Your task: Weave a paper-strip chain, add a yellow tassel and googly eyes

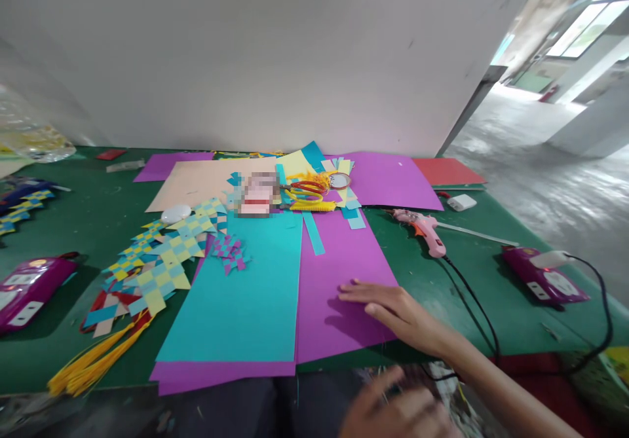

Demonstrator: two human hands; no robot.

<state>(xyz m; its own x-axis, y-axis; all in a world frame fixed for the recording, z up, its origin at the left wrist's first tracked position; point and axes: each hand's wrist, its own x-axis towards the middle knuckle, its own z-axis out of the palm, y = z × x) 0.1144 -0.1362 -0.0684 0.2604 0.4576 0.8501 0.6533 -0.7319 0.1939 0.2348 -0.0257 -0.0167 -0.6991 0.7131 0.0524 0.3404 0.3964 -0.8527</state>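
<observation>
My right hand point(388, 307) is palm down over a purple paper sheet point(339, 255), fingers stretched out and pointing left, holding nothing. Low at the bottom edge, my left hand point(398, 408) is smeared by motion; its grip is unclear and no object shows in it. Beside the purple sheet lies a turquoise sheet point(246, 294), with more purple paper under its near edge. A small purple woven paper piece point(230, 253) rests on the turquoise sheet. Behind them are scissors point(309, 188), a yellow comb-like strip point(312, 207) and a narrow turquoise paper strip point(313, 234).
Woven paper chains point(160, 255) with a yellow tassel point(98, 359) lie at left. A pink glue gun point(421, 228) sits at right, its black cord trailing past a purple power socket point(545, 277). Another purple socket point(34, 291) is far left. A white board point(246, 65) stands behind.
</observation>
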